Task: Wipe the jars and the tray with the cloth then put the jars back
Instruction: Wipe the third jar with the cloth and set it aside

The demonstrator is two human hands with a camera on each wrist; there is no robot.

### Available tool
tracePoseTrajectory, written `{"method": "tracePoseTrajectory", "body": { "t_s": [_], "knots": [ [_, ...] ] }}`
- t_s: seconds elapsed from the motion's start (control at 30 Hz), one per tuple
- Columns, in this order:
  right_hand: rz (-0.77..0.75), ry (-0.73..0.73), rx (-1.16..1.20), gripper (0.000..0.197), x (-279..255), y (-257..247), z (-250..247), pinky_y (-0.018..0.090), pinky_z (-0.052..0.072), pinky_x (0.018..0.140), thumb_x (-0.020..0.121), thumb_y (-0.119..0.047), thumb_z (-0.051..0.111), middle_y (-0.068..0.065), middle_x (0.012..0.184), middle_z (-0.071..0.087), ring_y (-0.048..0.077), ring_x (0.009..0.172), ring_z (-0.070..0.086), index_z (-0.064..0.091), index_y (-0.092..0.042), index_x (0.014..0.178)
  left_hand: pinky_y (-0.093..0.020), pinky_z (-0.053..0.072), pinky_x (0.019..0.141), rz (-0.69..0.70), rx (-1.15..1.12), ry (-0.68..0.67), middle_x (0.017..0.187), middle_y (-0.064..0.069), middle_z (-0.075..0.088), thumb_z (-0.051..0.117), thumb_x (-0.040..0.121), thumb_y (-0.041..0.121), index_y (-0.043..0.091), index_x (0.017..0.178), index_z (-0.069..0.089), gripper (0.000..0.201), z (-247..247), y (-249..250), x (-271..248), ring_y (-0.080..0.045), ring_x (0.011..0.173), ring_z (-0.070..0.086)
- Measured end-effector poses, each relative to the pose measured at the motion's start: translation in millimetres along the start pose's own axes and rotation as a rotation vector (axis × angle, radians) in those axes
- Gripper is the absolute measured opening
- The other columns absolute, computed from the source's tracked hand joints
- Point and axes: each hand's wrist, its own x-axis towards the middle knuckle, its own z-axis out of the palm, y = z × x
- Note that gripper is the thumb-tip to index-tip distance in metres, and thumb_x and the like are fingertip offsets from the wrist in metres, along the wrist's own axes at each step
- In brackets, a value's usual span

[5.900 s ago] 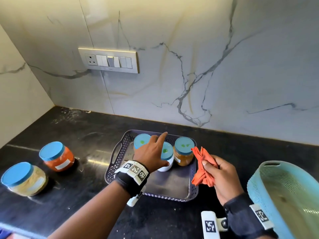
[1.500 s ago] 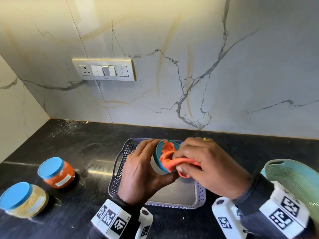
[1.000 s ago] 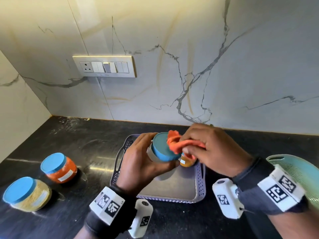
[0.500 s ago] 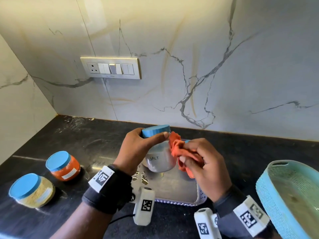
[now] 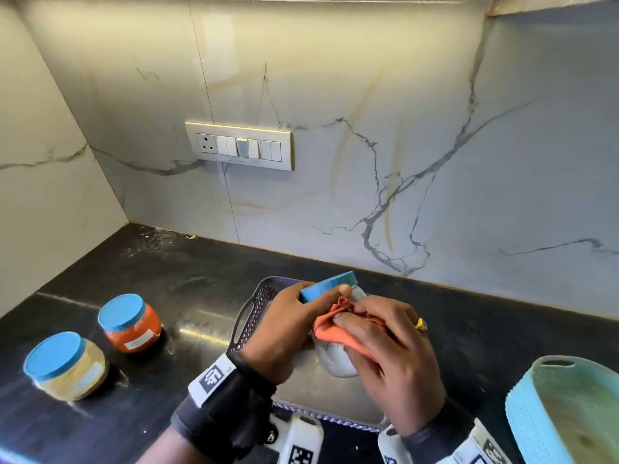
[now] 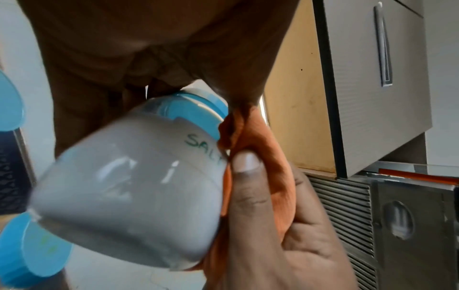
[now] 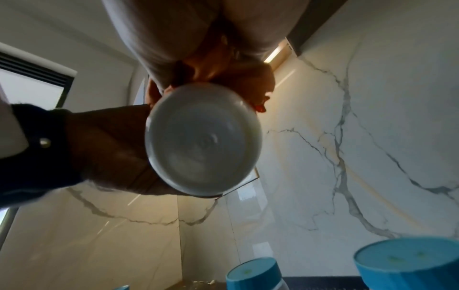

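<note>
Salt jar (image 5: pixel 335 358) gripped at lid by left hand (image 5: pixel 284 329) above tray (image 5: pixel 249 316), right hand (image 5: pixel 392 360) clutching cloth (image 5: pixel 330 331) against it; two jars (image 5: pixel 129 323) set aside, apparently wiped; tray pending.

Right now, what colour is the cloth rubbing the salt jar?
Orange. The cloth shows best in the head view, pressed against the salt jar.

The left hand (image 5: pixel 284 333) lifted the salt jar (image 6: pixel 139 188) off the tray (image 5: pixel 254 296) and held it by the lid; the right hand (image 5: pixel 392 360) wrapped the cloth (image 5: pixel 338 329) around its side.
</note>
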Motion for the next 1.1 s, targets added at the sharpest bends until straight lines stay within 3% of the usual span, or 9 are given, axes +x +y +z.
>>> {"method": "tracePoseTrajectory", "body": {
  "t_s": [0.07, 0.13, 0.23, 0.37, 0.5, 0.6, 0.7, 0.9, 1.1],
  "knots": [
    [0.014, 0.050, 0.021, 0.021, 4, -3, -5, 0.037, 0.054, 0.090, 0.100, -0.029, 0.061, 0.001, 0.116, 0.062, 0.021, 0.106, 0.062, 0.075, -0.023, 0.114, -0.035, 0.050, 0.079, -0.042, -0.016, -0.048, 0.103, -0.009, 0.073, 0.069, 0.085, 0.062, 0.003, 0.115, 0.071, 0.066, 3, 2, -7, -0.025, 0.092, 0.066],
    [0.044, 0.134, 0.040, 0.020, 10, -7, -11, 0.033, 0.052, 0.093, 0.100, -0.028, 0.059, 0.001, 0.114, 0.062, 0.021, 0.106, 0.060, 0.068, -0.025, 0.117, -0.023, 0.054, 0.071, -0.057, -0.072, -0.114, 0.113, -0.006, 0.076, 0.058, 0.083, 0.068, 0.012, 0.125, 0.071, 0.071, 6, 5, -13, -0.018, 0.098, 0.072],
    [0.058, 0.226, 0.051, 0.020, 18, -14, -20, 0.025, 0.046, 0.097, 0.099, -0.029, 0.059, -0.001, 0.112, 0.059, 0.021, 0.103, 0.060, 0.065, -0.023, 0.117, -0.030, 0.059, 0.084, 0.084, -0.135, -0.201, 0.130, -0.011, 0.069, 0.080, 0.069, 0.069, 0.017, 0.146, 0.049, 0.098, 4, 7, -14, -0.027, 0.116, 0.068],
    [0.098, 0.300, 0.099, 0.019, 26, -17, -32, 0.034, 0.050, 0.093, 0.095, -0.022, 0.063, 0.010, 0.107, 0.063, 0.025, 0.102, 0.062, 0.071, -0.019, 0.112, -0.049, 0.053, 0.101, 0.216, -0.148, -0.361, 0.145, -0.018, 0.054, 0.096, 0.061, 0.043, 0.033, 0.155, 0.028, 0.117, -7, 15, -11, -0.038, 0.131, 0.058],
    [0.157, 0.309, 0.150, 0.022, 29, -14, -34, 0.036, 0.051, 0.094, 0.092, -0.020, 0.063, 0.007, 0.110, 0.061, 0.022, 0.107, 0.061, 0.067, -0.016, 0.113, -0.050, 0.056, 0.100, 0.349, 0.245, -0.326, 0.144, 0.006, 0.053, 0.099, 0.055, 0.002, 0.039, 0.154, 0.021, 0.131, -1, 16, -17, -0.024, 0.131, 0.059],
    [0.185, 0.300, 0.151, 0.023, 25, -13, -31, 0.033, 0.049, 0.096, 0.091, -0.021, 0.064, 0.002, 0.112, 0.059, 0.020, 0.109, 0.061, 0.067, -0.016, 0.113, -0.039, 0.059, 0.097, 0.462, 0.439, -0.253, 0.136, 0.023, 0.055, 0.101, 0.054, 0.010, 0.040, 0.152, 0.017, 0.132, 4, 12, -20, -0.015, 0.128, 0.059],
    [0.208, 0.303, 0.151, 0.022, 22, -15, -29, 0.030, 0.047, 0.097, 0.092, -0.022, 0.063, 0.005, 0.111, 0.060, 0.019, 0.108, 0.061, 0.068, -0.016, 0.113, -0.035, 0.057, 0.097, 0.548, 0.599, -0.231, 0.137, 0.015, 0.054, 0.102, 0.053, 0.020, 0.041, 0.149, 0.011, 0.134, 2, 7, -22, -0.012, 0.124, 0.061],
    [0.227, 0.285, 0.173, 0.020, 24, -15, -30, 0.030, 0.048, 0.097, 0.092, -0.022, 0.062, 0.002, 0.112, 0.062, 0.018, 0.110, 0.062, 0.069, -0.016, 0.110, -0.034, 0.057, 0.089, 0.709, 0.759, -0.086, 0.135, 0.002, 0.055, 0.095, 0.059, 0.035, 0.018, 0.150, 0.019, 0.120, 10, 2, -23, -0.019, 0.119, 0.061],
    [0.183, 0.168, 0.152, 0.016, 42, 1, -45, 0.039, 0.052, 0.090, 0.093, -0.021, 0.065, -0.007, 0.109, 0.065, 0.019, 0.105, 0.064, 0.073, -0.020, 0.106, -0.032, 0.056, 0.089, 0.713, 0.806, -0.047, 0.137, 0.007, 0.050, 0.091, 0.055, 0.043, 0.029, 0.149, 0.018, 0.120, 10, 5, -23, -0.010, 0.118, 0.058]
  ]
}}
